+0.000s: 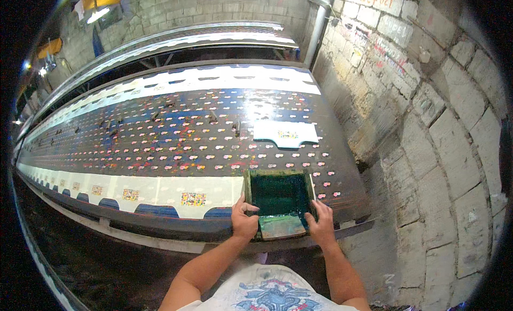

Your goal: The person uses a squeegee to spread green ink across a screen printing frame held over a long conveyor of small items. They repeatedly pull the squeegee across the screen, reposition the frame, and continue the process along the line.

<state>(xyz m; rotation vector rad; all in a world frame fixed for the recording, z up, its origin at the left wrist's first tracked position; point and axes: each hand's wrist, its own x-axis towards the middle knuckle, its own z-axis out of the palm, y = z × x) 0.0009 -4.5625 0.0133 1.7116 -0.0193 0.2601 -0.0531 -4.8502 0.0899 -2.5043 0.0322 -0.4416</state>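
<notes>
Close in front of me, a wooden screen-printing frame (248,184) lies at the near right part of the long table. Its dark green mesh (279,192) looks wet, and a pale greenish board-like strip (283,228) crosses its near end. My left hand (245,220) grips the frame's left side, thumb over the edge. On the opposite side, my right hand (321,223) holds the frame with thumb inward and fingers outside. Left of the frame, a white fabric piece (171,207) bears a colourful square print (193,199). What lies beneath the frame is hidden.
More white pieces with prints (130,194) run leftward along the near edge. A single printed white piece (287,134) lies farther in. White pieces (230,75) line the table's far side. Another long table (214,39) stands behind. A block wall (406,124) rises at right.
</notes>
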